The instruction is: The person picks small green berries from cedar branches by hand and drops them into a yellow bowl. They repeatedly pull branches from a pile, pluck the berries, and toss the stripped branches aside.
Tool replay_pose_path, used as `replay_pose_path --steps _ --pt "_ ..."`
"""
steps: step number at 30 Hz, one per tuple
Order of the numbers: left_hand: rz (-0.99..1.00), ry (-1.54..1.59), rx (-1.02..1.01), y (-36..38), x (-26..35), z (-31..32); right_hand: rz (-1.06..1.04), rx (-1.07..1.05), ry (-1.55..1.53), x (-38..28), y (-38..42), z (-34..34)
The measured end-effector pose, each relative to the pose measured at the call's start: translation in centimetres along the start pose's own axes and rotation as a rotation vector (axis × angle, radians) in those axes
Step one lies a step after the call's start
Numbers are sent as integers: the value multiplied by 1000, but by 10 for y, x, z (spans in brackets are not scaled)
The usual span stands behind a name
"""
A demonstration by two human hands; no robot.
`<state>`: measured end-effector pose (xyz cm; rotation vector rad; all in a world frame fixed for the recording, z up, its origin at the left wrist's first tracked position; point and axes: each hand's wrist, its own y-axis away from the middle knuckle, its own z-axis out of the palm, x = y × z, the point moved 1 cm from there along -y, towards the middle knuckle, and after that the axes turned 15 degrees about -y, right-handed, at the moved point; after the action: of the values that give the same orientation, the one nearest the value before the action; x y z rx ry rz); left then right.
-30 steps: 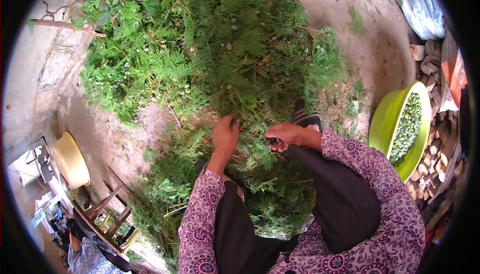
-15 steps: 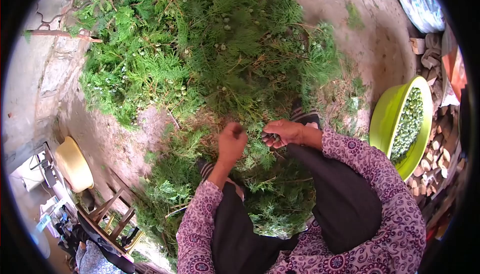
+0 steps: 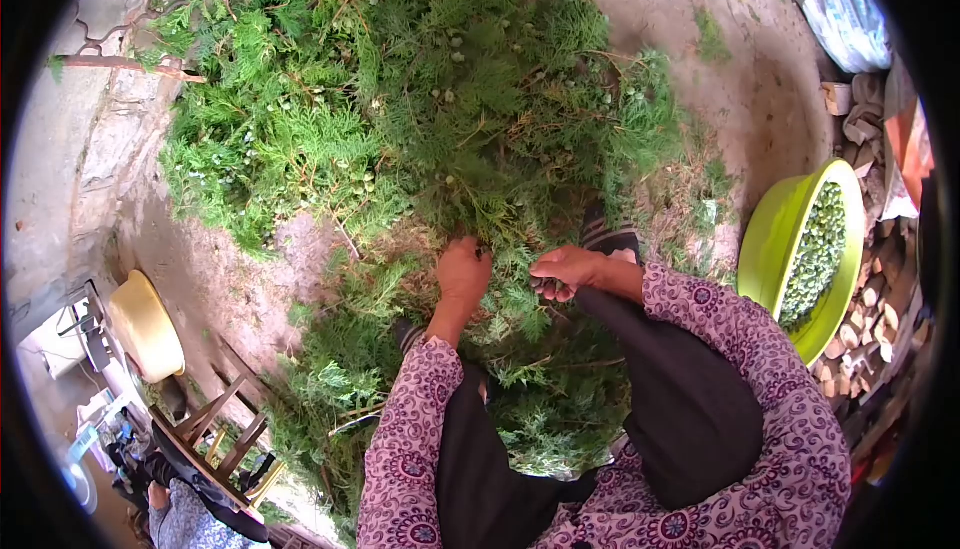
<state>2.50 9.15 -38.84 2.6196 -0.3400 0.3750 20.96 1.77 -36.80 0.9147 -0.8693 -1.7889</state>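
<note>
Leafy green conifer branches [image 3: 430,99] with small pale green cones lie heaped on the ground in front of me, and more sprigs spread between my feet. Just above the sprigs, my left hand [image 3: 464,274] is closed, its fingertips pinched towards the greenery; what they grip is too small to tell. My right hand [image 3: 572,267] is curled shut beside it, a short gap away, close to my right knee. Its fingers are folded into the palm and look dark at the tips, so its contents are hidden.
A lime-green basin [image 3: 770,239] of small green cones stands at my right, beside stacked firewood [image 3: 868,314]. A yellow basin [image 3: 148,327] leans at the left. Below it is a wooden frame [image 3: 225,429], with another person [image 3: 190,519] at the lower left.
My left hand has moved slightly up, its fingertips turning towards the branches. My right hand has shifted slightly right and down and rolled, so its palm now shows less.
</note>
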Motion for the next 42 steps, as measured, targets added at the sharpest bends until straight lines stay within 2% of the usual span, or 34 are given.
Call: replay_pose_path --steps 2,6,8,12,14,15,17,18,20,22,24,29,33,35,42 --pt "84 -93 30 3 1 -2 13 -12 -5 -4 5 1" --pt "86 -66 72 9 0 0 54 -55 -7 -4 3 -4" --pt "154 194 205 17 -2 -2 16 -33 -77 0 2 -6" --pt "132 404 62 52 34 -11 -4 -15 -290 10 -10 -8" --pt "337 501 -1 61 50 -13 24 -51 -230 15 -19 -17" --pt "337 504 -1 60 46 -10 52 -83 -173 17 -21 -22" --pt "311 307 -7 52 30 -1 55 -59 -100 9 -8 -24" --pt "309 306 -6 48 23 2 55 -39 -28 6 -3 -23" --pt "257 136 -16 38 15 1 40 -25 -51 13 -5 -22" --pt "241 101 -31 33 14 2 22 -4 -73 14 -5 -20" --pt "226 70 -55 31 16 5 29 9 103 11 -2 -14" --pt "229 -145 -56 24 18 4 3 14 100 7 3 -14" --pt "237 -165 -53 18 19 3 7 -7 134 9 1 -16" --pt "174 -203 -136 18 28 -3 2 -13 118 9 0 -17" --pt "173 -197 -69 17 26 11 24 -31 66 4 6 -15"
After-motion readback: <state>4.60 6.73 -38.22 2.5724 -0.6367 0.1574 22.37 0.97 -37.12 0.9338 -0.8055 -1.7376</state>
